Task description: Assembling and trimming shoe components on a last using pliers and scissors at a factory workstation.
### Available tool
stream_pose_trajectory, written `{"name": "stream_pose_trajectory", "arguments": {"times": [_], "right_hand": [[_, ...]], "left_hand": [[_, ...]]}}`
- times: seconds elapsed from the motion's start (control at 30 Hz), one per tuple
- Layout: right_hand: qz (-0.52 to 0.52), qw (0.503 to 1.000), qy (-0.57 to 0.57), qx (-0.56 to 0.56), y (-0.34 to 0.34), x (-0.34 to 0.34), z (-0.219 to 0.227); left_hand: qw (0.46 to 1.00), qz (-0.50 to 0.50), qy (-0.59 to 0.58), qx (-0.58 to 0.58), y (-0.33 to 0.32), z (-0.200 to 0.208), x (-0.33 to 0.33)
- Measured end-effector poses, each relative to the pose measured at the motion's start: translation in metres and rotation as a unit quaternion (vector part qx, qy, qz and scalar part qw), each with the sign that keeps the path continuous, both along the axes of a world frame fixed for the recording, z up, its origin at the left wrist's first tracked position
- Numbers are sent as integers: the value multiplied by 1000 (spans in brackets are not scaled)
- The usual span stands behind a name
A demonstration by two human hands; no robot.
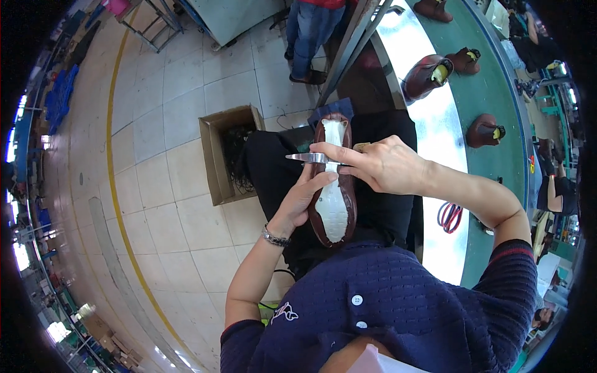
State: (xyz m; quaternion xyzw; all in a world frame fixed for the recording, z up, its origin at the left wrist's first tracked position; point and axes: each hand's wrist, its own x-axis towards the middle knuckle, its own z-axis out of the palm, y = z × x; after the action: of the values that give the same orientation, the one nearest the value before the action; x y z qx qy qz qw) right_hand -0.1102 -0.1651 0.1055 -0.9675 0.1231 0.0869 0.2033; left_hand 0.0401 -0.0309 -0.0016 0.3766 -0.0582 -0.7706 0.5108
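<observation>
A brown leather shoe (334,214) lies sole up across my lap, toe and heel in line with my body. Its underside is white, with brown leather folded in around the edge. My left hand (305,199) grips the shoe's left side, the thumb lying on the white underside. In my right hand (388,165) is a knife-like tool with a pointed metal blade (306,158). The blade lies crosswise over the shoe's middle, its tip pointing left past the edge. My right fingers hide the handle. Under the shoe's far end shows a dark blue cloth (341,108).
An open cardboard box (216,177) with dark scraps stands on the tiled floor at left. To my right runs a metal ledge (443,163) beside a green conveyor (463,99) carrying several brown shoes. Red and dark loops (450,217) lie on the ledge. Ahead stands another person (311,31).
</observation>
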Motion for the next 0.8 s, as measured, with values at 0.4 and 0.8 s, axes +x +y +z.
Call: {"name": "stream_pose_trajectory", "arguments": {"times": [0.4,0.8], "right_hand": [[-7,998,56,14,15,-9,-16],[50,999,18,-13,25,-5,7]], "left_hand": [[998,-9,25,-62,24,-17,-6],[998,53,-8,-12,43,-17,-31]]}}
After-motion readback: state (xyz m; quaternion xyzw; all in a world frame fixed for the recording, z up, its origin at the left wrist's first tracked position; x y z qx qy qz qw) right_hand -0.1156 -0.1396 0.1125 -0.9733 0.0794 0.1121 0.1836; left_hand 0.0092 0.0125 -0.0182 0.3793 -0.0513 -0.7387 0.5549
